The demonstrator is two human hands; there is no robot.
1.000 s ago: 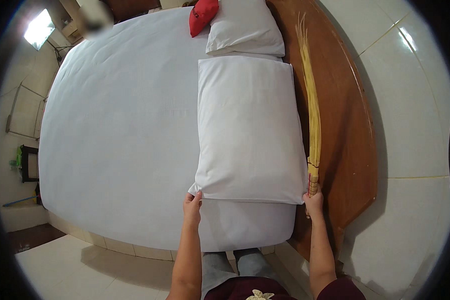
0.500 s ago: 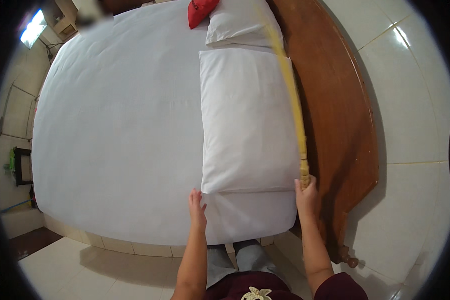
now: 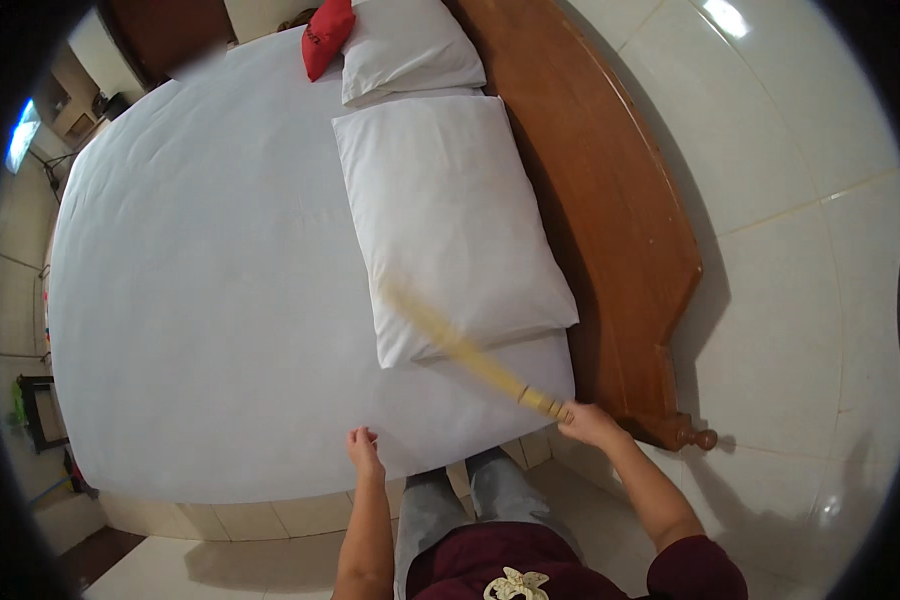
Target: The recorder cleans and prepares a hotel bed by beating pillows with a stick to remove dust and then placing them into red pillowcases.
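My right hand [image 3: 590,424] is closed round the banded grip of a long, pale yellow stick broom [image 3: 460,347]. The broom slants up and leftward over the near end of a white pillow [image 3: 460,220], and its far part is smeared by motion. Whether it touches the pillow, I cannot tell. Over the near side of the white-sheeted bed [image 3: 200,290], my left hand [image 3: 365,450] holds nothing, its fingers loosely bent.
A second white pillow [image 3: 410,50] and a red cushion [image 3: 327,38] lie at the far end. Along the bed's right side runs a brown wooden headboard [image 3: 610,190] with a rounded knob [image 3: 703,439]. Pale floor tiles [image 3: 790,290] lie beyond it.
The broom has swung from along the headboard to slanting leftward across the pillow's near end. My right hand has come nearer to me. My left hand has drawn back from the pillow's corner.
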